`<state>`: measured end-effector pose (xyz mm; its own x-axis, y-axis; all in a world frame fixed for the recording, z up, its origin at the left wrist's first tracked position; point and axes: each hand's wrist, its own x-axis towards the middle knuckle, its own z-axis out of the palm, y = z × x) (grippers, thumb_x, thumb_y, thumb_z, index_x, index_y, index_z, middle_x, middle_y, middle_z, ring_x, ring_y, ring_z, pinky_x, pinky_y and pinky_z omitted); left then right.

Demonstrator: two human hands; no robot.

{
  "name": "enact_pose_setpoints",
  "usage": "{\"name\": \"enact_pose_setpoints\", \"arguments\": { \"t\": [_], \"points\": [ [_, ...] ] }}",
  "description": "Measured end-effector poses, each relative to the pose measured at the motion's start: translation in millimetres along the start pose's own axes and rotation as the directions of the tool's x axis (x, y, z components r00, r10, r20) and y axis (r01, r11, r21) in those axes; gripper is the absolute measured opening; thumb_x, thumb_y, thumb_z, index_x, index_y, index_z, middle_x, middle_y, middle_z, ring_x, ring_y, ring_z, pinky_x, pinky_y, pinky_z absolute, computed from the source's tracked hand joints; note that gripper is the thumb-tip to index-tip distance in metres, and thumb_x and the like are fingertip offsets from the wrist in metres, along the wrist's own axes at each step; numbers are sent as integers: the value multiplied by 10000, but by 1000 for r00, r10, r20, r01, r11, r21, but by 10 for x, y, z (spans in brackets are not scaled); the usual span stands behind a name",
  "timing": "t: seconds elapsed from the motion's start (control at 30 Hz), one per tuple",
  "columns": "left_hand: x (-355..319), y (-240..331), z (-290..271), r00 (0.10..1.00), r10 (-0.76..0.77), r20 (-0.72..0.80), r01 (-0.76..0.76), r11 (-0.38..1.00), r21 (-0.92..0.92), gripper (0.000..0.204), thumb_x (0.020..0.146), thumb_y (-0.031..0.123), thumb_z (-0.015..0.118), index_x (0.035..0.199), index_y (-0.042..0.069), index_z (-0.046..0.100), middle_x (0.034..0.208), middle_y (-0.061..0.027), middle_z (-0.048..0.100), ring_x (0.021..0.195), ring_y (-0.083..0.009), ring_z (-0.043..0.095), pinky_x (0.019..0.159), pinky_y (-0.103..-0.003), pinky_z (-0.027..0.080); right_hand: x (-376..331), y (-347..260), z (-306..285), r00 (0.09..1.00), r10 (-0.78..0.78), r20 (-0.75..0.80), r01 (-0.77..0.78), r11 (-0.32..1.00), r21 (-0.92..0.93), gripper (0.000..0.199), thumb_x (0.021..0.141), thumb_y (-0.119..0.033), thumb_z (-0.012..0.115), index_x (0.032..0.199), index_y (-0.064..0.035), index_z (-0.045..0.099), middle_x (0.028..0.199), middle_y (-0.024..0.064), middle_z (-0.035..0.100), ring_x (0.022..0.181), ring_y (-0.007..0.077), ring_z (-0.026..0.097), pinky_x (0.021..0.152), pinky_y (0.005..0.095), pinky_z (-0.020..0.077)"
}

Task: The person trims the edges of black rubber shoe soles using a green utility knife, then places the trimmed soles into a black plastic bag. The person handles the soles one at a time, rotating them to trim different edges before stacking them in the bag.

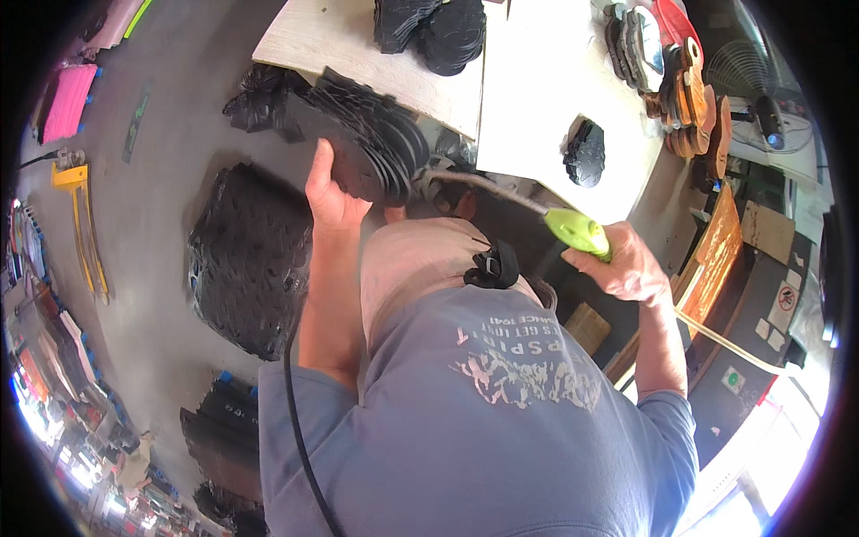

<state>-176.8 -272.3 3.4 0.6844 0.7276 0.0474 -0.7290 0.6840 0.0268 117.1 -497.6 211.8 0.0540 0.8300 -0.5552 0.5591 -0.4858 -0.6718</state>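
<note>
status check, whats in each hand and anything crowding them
Left hand grips stack of black sheets. Right hand holds green-handled tool. Table edge close behind.

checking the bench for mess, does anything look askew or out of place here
The stack of black sheets that the left hand grips is fanned out unevenly over the table edge. The right hand holds a green-handled tool.

Bright daylight floods in from the lower right of the frame, blowing out that corner to white glare. The pale worktop at upper centre is nearly overexposed. Fisheye bending and colour fringing smear the left rim; the centre stays fairly sharp.
</note>
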Motion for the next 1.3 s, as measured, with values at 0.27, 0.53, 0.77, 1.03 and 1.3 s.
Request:
{"name": "enact_pose_setpoints", "arguments": {
  "t": [0.27, 0.53, 0.77, 1.03, 1.3],
  "points": [
    [419, -196, 429, 947, 186, -263, -192, 981, 2, 451, 1016, 360, 654, 1357, 66, 635, 1392, -121, 641, 1311, -327, 577, 1137, -519, 447, 41, 52, 194, 982, -143, -126, 138, 989, -45, 200, 896, -106, 766, 1050, 15, 723, 787, 175, 702, 640, 297, 646, 638, 382, 515],
    [552, -320, 489, 962, 157, -222, -187, 975, -123, 490, 1007, 362, 662, 1398, 72, 603, 1418, -107, 622, 1324, -304, 568, 1140, -518, 449, 36, 88, 204, 965, -142, -220, 121, 987, -105, 203, 908, -115, 763, 1065, 6, 718, 794, 161, 704, 654, 289, 660, 636, 377, 521],
    [610, -403, 543, 947, 175, -268, -219, 965, -144, 493, 1009, 355, 659, 1401, 63, 599, 1426, -117, 618, 1339, -319, 559, 1143, -536, 447, 56, 107, 160, 959, -140, -247, 126, 989, -72, 175, 915, -125, 770, 992, 18, 703, 784, 157, 698, 621, 274, 657, 593, 374, 510],
    [763, -452, 706, 972, 127, -197, -173, 956, -238, 464, 1015, 366, 640, 1375, 73, 626, 1398, -99, 645, 1317, -316, 587, 1130, -539, 468, 124, 136, 237, 924, -246, -292, 206, 965, -162, 162, 913, -118, 768, 930, 20, 685, 739, 159, 679, 608, 304, 664, 573, 387, 509],
    [704, -529, 682, 977, 117, -180, -140, 983, -122, 428, 1027, 376, 627, 1374, 125, 637, 1387, -65, 654, 1314, -266, 583, 1140, -495, 445, 116, 175, 157, 925, -209, -317, 169, 974, -148, 148, 913, -105, 759, 903, 15, 674, 695, 153, 650, 580, 308, 624, 558, 386, 480]
  ]
}}
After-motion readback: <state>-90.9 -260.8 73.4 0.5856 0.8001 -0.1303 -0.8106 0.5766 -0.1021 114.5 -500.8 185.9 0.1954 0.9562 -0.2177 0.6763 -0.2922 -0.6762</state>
